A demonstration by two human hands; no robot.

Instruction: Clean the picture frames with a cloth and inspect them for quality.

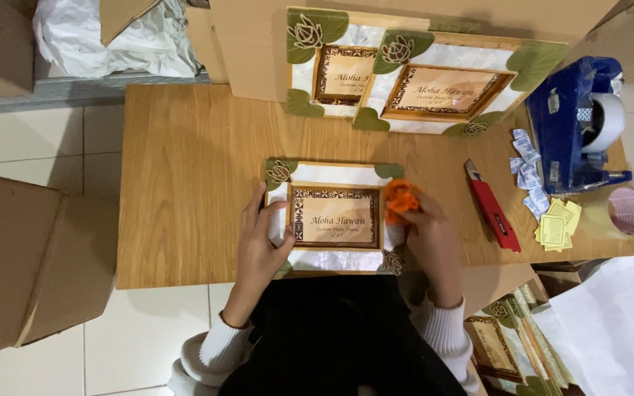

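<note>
A photo frame (335, 216) lies flat on the table (192, 183), just at the near edge, square to the person. It is steadied by the left hand (262, 246), which is laid open over the frame's left border, fingers spread and pressing down rather than closed on anything; this looks meant to keep the frame from sliding. An orange cloth (401, 199) is bunched in the grip of the right hand (428, 238), closed around it, and is pressed against the frame's upper right corner, as if for wiping.

Two more frames (405, 81) are leaned upright against a cardboard box (258, 44) at the far edge, well apart from the hands. To the right lie a red cutter (493, 207), small white sachets (528, 172), yellow slips (558, 226), a blue tape dispenser (577, 125) and a pink tape roll (629, 211). Further frames (508, 341) are stacked below the table at the right. Open cartons (16, 257) stand on the floor at the left. Nothing lies between the hands and the flat frame; the cutter is the nearest thing to the right hand.
</note>
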